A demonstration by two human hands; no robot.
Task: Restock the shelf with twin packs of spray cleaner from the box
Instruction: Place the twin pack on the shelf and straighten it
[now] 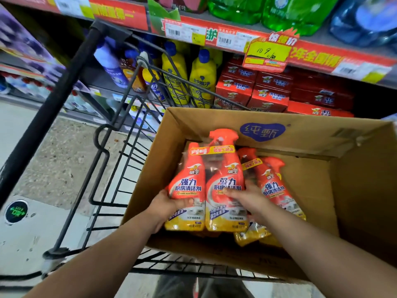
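In the box (214,121), left hand (169,204) and right hand (247,200) grip a twin pack (206,179) beside another pack (274,186).

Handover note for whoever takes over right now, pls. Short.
Left hand: grips the held twin pack at its left bottle. Right hand: grips its right bottle.
The pack stands upright in the open box on the cart; a second twin pack lies in the box at right.
Done: none of these packs visible on the shelf.
Left: shelve this pack, then the second.
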